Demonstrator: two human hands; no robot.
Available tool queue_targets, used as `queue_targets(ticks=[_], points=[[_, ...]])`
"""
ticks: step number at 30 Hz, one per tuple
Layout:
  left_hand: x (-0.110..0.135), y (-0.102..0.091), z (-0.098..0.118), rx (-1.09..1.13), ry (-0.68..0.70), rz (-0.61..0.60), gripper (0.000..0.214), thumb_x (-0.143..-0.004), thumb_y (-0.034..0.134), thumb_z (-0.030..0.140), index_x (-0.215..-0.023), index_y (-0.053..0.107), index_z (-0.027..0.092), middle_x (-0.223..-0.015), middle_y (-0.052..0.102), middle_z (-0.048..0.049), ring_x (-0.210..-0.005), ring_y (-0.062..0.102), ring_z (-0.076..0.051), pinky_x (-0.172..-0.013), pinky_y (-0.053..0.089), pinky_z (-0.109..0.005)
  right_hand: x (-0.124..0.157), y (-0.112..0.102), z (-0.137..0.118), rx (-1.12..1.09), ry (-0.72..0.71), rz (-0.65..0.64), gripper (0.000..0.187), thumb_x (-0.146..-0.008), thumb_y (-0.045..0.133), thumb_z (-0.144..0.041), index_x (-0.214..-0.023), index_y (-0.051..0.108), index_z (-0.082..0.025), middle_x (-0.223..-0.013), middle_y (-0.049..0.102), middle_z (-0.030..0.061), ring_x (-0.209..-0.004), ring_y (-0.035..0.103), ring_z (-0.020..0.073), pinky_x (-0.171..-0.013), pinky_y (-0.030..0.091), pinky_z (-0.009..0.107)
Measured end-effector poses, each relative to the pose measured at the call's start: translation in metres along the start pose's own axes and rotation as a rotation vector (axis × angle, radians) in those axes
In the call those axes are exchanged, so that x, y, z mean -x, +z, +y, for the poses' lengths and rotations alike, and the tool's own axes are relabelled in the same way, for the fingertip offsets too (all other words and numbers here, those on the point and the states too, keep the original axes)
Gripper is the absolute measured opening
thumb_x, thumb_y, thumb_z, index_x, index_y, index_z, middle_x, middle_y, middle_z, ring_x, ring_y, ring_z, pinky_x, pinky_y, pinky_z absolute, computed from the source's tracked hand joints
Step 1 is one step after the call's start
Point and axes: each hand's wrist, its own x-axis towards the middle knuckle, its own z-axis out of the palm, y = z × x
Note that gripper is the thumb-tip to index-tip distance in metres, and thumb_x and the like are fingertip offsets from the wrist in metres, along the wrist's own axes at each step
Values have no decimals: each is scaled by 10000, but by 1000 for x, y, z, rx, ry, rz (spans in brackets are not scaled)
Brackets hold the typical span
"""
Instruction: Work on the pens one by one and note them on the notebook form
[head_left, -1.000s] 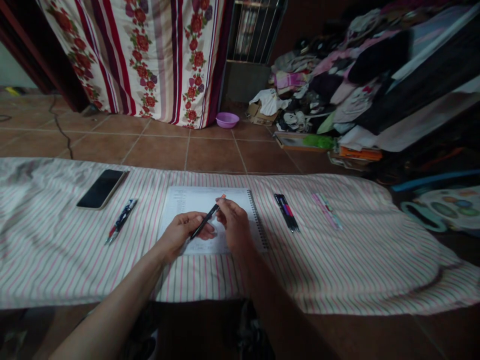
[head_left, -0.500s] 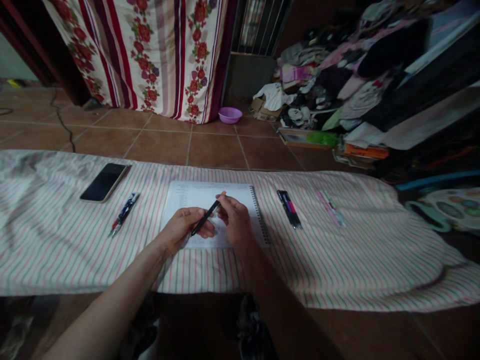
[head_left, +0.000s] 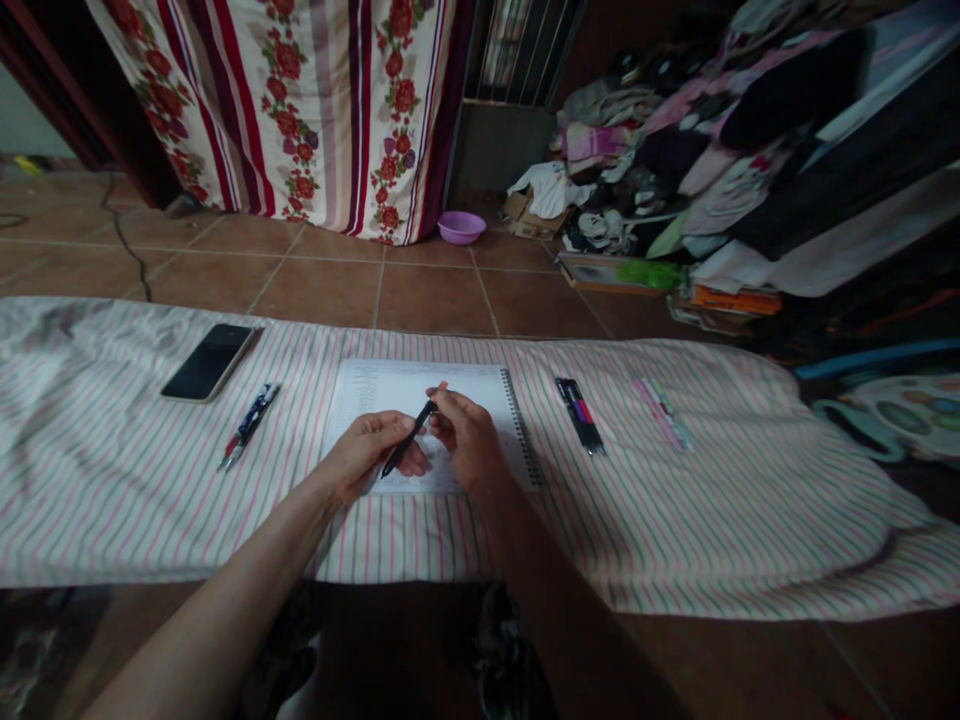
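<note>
A black pen [head_left: 403, 449] with an orange end slants above the notebook. My left hand [head_left: 369, 447] pinches its barrel between thumb and fingers, the dark tip pointing down toward me. Closed around the pen's upper, orange end are the fingertips of my right hand [head_left: 472, 437]. Beneath both hands lies an open spiral notebook [head_left: 442, 374], its coil along the right side and faint writing on the page. My hands cover part of that page.
On the striped cloth [head_left: 712, 520], a phone [head_left: 210, 362] and several patterned pens [head_left: 249, 427] lie left. Dark pens [head_left: 579, 415] and pastel pens [head_left: 663, 414] lie right. Beyond are a purple basin [head_left: 461, 228] and heaped clothes [head_left: 645, 150].
Both hands stay nearly in place on the pen. The pen has tilted slightly, its lower tip a little lower. The view has shifted very slightly.
</note>
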Motion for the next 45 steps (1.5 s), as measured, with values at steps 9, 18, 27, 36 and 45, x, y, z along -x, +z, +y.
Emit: queue_targets(ticks=[9, 18, 27, 36, 45], points=[[-6, 0, -7, -262, 151, 179, 257, -719, 640, 355, -813, 584, 123, -600, 627, -17, -536, 576, -110, -555, 448, -233, 3, 1, 0, 108, -48, -72, 300, -633, 691, -414, -793, 668, -161, -655, 571, -14, -571, 507, 73, -526, 405, 185], [-7, -10, -18, -1022, 503, 407, 214, -828, 475, 249, -974, 599, 154, -886, 652, -75, -790, 597, -183, -718, 454, -308, 6, 5, -2, 219, -84, -36, 296, -655, 656, -454, -730, 673, -168, -679, 598, 7, -624, 533, 103, -571, 422, 217], [-4, -5, -15, -1126, 477, 390, 226, -858, 442, 285, -913, 638, 186, -771, 649, -59, -724, 600, -188, -677, 420, -284, 0, 3, 5, 244, -139, -4, 258, -636, 659, -424, -660, 674, -167, -588, 544, -11, -564, 482, 103, -555, 403, 233], [-4, -1, -15, -1061, 469, 411, 213, -839, 453, 286, -833, 646, 195, -684, 618, -36, -654, 566, -176, -629, 384, -266, -2, 2, 9, 310, -219, 8, 243, -682, 609, -418, -655, 663, -183, -593, 544, -12, -582, 478, 112, -565, 400, 227], [-3, 4, -11, -787, 311, 341, 341, -837, 415, 357, -545, 481, 192, -433, 434, 35, -429, 409, -111, -486, 309, -244, -6, 0, 12, 246, -239, -68, 227, -701, 608, -409, -709, 659, -188, -666, 585, -9, -572, 473, 96, -577, 383, 234]])
